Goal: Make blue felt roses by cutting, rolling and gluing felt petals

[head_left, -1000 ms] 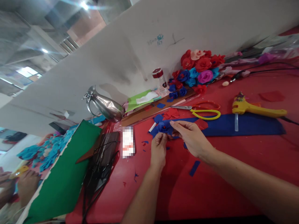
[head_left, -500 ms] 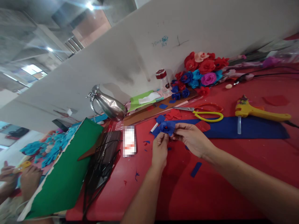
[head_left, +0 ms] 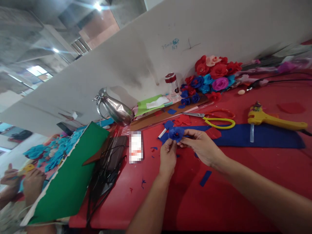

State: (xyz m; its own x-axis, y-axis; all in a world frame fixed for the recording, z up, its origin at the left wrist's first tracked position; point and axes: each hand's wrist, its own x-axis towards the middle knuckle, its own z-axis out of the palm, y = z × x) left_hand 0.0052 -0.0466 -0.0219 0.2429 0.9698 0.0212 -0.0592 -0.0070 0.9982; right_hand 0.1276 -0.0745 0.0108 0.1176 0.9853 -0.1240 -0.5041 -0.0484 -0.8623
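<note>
A blue paper flower (head_left: 175, 133) with a small red centre is held between both hands above the red table. My left hand (head_left: 168, 153) pinches it from below at its base. My right hand (head_left: 201, 145) grips its right edge between thumb and fingers. Just behind the flower lie blue paper petals (head_left: 168, 124) and a small white stick (head_left: 162, 133). A long blue paper strip (head_left: 263, 136) runs off to the right, with a red paper piece (head_left: 213, 133) on it near my right hand. Small blue scraps lie about the hands.
Scissors (head_left: 219, 122) and a yellow glue gun (head_left: 275, 119) lie to the right. Finished paper flowers (head_left: 214, 76), a jar (head_left: 173, 87) and a metal jug (head_left: 114, 109) stand along the wall. A phone (head_left: 136, 148) and a green board (head_left: 70, 177) are left; beyond it, another person's hands (head_left: 32, 182).
The blue flower has turned so that its open face shows more, with its petals rounder. Both hands keep their hold. The view has shifted slightly.
</note>
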